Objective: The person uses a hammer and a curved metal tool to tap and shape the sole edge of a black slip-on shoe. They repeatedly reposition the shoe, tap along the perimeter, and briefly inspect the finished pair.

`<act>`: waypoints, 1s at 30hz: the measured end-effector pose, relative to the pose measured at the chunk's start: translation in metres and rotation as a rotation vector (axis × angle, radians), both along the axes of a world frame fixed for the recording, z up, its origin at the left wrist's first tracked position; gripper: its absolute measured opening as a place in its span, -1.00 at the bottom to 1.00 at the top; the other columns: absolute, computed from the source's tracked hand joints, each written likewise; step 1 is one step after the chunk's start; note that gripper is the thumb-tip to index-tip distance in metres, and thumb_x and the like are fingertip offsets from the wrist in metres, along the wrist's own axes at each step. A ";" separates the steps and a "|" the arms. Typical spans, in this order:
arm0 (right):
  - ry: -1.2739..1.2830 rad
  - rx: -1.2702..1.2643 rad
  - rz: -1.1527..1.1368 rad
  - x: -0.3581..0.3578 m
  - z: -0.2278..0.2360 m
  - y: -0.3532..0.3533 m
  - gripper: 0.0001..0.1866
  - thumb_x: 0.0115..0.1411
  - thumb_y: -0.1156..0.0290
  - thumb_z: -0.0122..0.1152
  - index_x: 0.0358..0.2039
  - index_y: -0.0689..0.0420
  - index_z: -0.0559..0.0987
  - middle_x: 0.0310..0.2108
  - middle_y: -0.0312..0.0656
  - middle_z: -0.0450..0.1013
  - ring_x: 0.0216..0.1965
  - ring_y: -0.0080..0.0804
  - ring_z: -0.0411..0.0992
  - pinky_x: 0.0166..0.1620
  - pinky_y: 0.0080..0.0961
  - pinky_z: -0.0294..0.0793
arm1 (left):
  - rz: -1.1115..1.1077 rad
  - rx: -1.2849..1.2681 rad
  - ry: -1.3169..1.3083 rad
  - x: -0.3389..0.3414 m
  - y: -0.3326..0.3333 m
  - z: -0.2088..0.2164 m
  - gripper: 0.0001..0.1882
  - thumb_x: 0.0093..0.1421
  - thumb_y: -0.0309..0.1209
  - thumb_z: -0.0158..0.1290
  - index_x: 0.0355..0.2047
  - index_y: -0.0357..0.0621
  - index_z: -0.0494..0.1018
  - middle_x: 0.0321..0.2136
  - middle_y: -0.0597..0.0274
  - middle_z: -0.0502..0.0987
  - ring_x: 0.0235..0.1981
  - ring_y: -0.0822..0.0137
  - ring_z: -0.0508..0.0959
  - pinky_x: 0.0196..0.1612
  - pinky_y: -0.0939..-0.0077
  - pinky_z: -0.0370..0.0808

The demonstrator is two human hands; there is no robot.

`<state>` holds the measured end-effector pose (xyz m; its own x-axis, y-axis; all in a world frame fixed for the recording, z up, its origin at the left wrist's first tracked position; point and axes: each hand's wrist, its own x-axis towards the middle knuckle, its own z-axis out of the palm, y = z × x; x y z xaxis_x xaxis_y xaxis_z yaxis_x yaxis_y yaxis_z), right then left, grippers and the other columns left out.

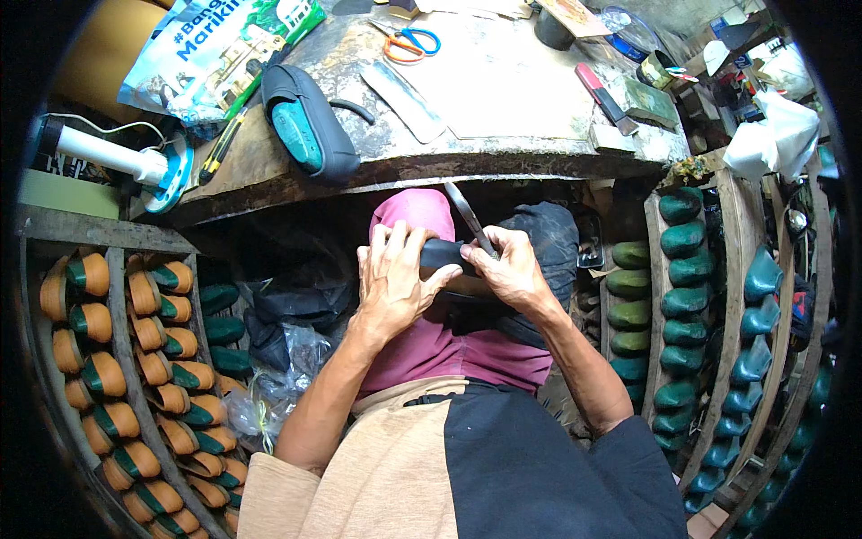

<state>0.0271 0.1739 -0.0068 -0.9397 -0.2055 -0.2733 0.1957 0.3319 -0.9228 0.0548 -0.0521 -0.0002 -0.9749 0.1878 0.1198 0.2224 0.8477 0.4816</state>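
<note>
Left hand [392, 278] clamped on black shoe piece [446, 256] over lap; right hand [514, 268] closed around knife [470, 218], blade up, below cluttered workbench [503, 99]

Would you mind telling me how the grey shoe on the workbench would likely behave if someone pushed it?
The shoe holds a teal last, so it is probably stiff and fairly heavy for its size. It lies on its side on the rough bench, so it would likely slide or pivot rather than roll.
</note>
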 end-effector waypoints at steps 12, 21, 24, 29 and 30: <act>0.031 0.042 0.001 0.007 0.007 -0.002 -0.64 0.57 0.20 0.34 -0.31 0.21 0.60 -0.51 -0.36 0.46 -0.51 -0.62 0.40 -0.42 -0.49 0.40 | 0.002 -0.012 0.021 -0.002 0.001 -0.004 -0.36 0.22 0.16 0.43 0.09 -0.02 0.65 -0.01 0.09 0.56 0.06 -0.04 0.51 0.01 -0.03 0.46; -0.183 -0.244 -0.131 0.073 0.049 -0.017 -0.56 0.72 0.13 0.06 -0.21 0.25 0.56 -0.53 -0.23 0.52 -0.61 -0.47 0.52 -0.50 -0.44 0.52 | -0.009 0.001 -0.009 -0.001 0.001 -0.002 -0.34 0.25 0.20 0.40 0.08 -0.07 0.65 0.01 0.07 0.57 0.09 -0.05 0.51 0.00 -0.04 0.43; -0.267 -0.012 -0.086 0.069 0.051 -0.017 -0.56 0.71 0.12 0.08 -0.22 0.24 0.56 -0.53 -0.24 0.51 -0.63 -0.49 0.49 -0.52 -0.45 0.50 | -0.009 -0.010 -0.006 -0.002 0.001 -0.002 -0.34 0.26 0.21 0.39 0.08 -0.07 0.65 0.01 0.06 0.57 0.09 -0.06 0.50 0.00 -0.04 0.43; -0.044 -0.173 -0.141 0.076 0.052 -0.010 -0.64 0.69 0.20 0.15 -0.20 0.24 0.58 -0.53 -0.28 0.49 -0.62 -0.59 0.45 -0.55 -0.52 0.45 | 0.000 -0.012 -0.001 0.001 0.000 0.000 -0.35 0.25 0.20 0.40 0.09 -0.05 0.64 -0.01 0.07 0.57 0.08 -0.06 0.51 0.01 -0.04 0.45; 0.057 -0.138 -0.156 0.080 0.051 -0.009 -0.66 0.69 0.21 0.14 -0.17 0.22 0.59 -0.53 -0.30 0.49 -0.60 -0.61 0.45 -0.54 -0.52 0.46 | 0.005 -0.014 0.007 0.001 0.000 0.000 -0.36 0.24 0.18 0.42 0.08 -0.04 0.65 -0.02 0.08 0.57 0.07 -0.05 0.52 0.01 -0.04 0.47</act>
<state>0.1067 0.1645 0.0437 -0.9762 -0.0887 -0.1979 0.1808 0.1711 -0.9685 0.0559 -0.0522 0.0002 -0.9750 0.1845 0.1241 0.2215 0.8555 0.4681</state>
